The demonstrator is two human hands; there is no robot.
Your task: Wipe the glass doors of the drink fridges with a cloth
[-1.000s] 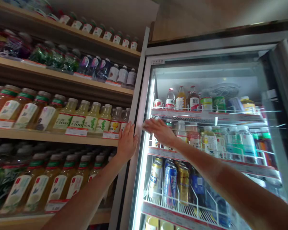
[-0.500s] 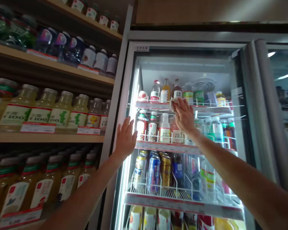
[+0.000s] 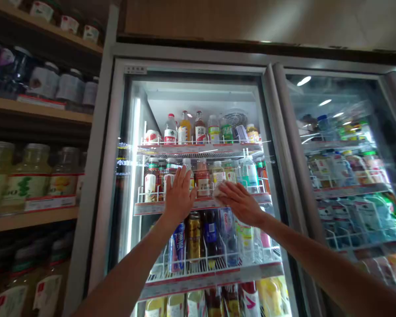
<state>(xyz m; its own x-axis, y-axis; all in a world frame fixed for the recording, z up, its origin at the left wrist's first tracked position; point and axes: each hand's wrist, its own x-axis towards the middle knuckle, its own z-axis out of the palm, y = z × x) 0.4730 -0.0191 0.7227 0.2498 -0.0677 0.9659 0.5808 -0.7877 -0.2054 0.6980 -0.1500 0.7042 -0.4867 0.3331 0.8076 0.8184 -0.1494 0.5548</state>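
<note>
My left hand [image 3: 180,196] is up against the glass door [image 3: 138,246] of a lit drinks fridge, palm forward and fingers spread, holding nothing. My right hand [image 3: 240,203] lies just to its right with fingers stretched over a pale, crumpled cloth [image 3: 218,192], which it presses to the glass at about the second shelf's height. Behind the pane stand bottles, among them a red-capped bottle [image 3: 170,129] on the top shelf. Lower down are a gold can [image 3: 194,235] and a blue can [image 3: 177,248]. My hands and arms hide part of the shelves.
Along the door's right edge runs a long grey handle [image 3: 292,145]. A second glass-doored fridge with packaged drinks [image 3: 346,167] adjoins on the right. To the left, wooden shelves [image 3: 36,112] carry rows of bottled drinks [image 3: 29,176]. A wooden panel [image 3: 218,26] spans the top.
My right hand and the cloth have come down from the top shelf's level to the second. My left hand has shifted from the door's left edge towards the middle. The view has swung right.
</note>
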